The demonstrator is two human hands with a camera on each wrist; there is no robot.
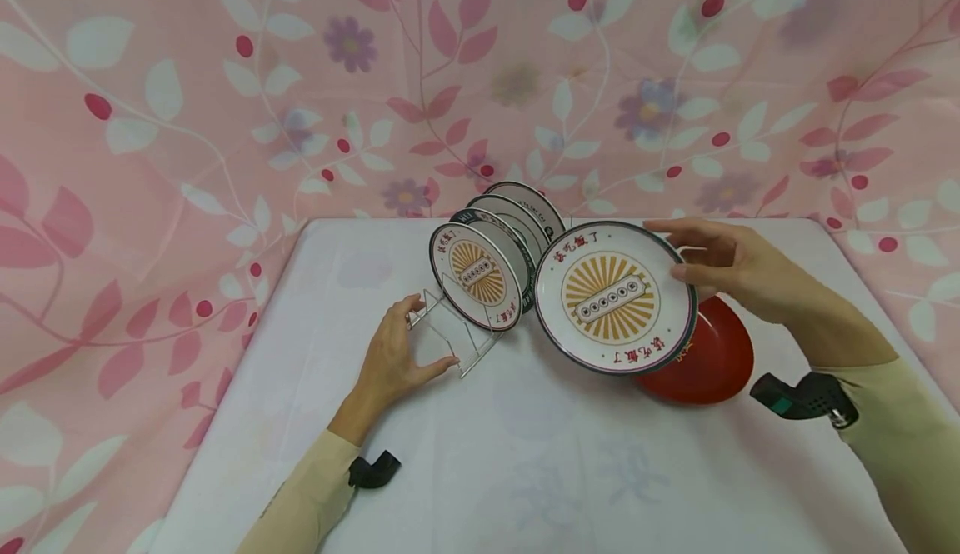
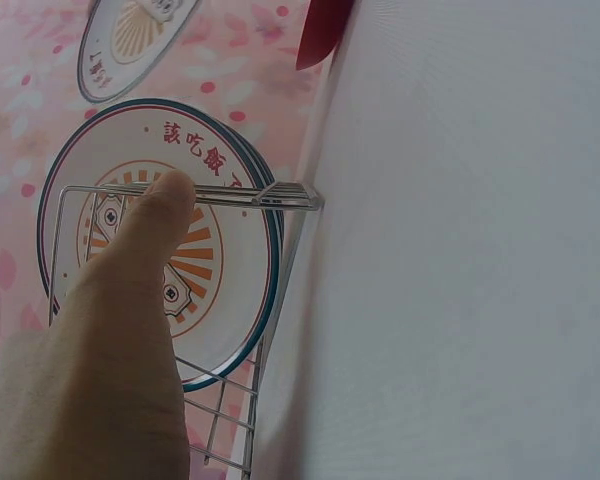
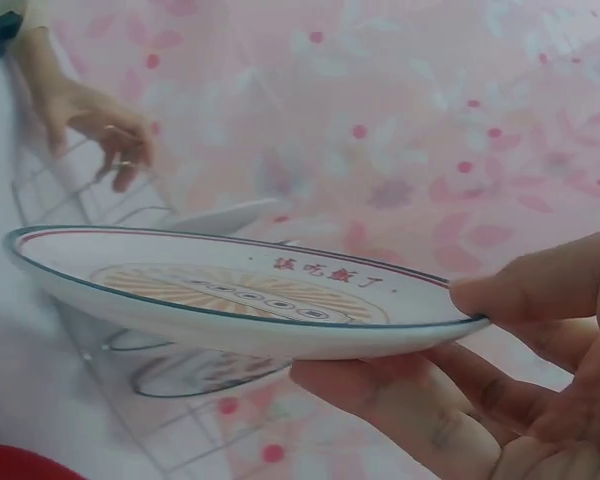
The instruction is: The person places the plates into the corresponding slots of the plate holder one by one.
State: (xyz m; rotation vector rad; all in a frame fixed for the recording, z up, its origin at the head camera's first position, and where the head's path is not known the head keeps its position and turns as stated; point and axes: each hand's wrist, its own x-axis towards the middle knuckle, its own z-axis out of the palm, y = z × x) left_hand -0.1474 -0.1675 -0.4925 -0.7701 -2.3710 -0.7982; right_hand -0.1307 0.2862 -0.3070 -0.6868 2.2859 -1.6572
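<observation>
The step in hand looks like racking plates one at a time, though this moment alone cannot settle whether the loose one is going in or coming out. The right hand [image 1: 727,267] pinches the held plate [image 1: 617,297] by its two o'clock edge, thumb on the printed face and fingers beneath the rim. That plate is raised above the worktop [image 1: 420,471] at about three o'clock from the wire rack [image 2: 290,196], and the left wrist view shows it apart from the front plate [image 1: 476,275]. The left hand [image 1: 397,354] grips the rack at its eight o'clock end, fingers bent over the wire and thumb laid along it, seemingly to steady it. The front plate stands on edge with more plates behind it, the row running back towards one o'clock, while the wires at the near end hold nothing. A red dish [image 1: 705,371] sits at four o'clock from the held plate, partly covered by it. If loading is meant, the next move calls for swinging the plate towards nine o'clock, turning it parallel to the row and lowering its edge between the near wires without knocking the front plate, the left hand keeping the rack from sliding
</observation>
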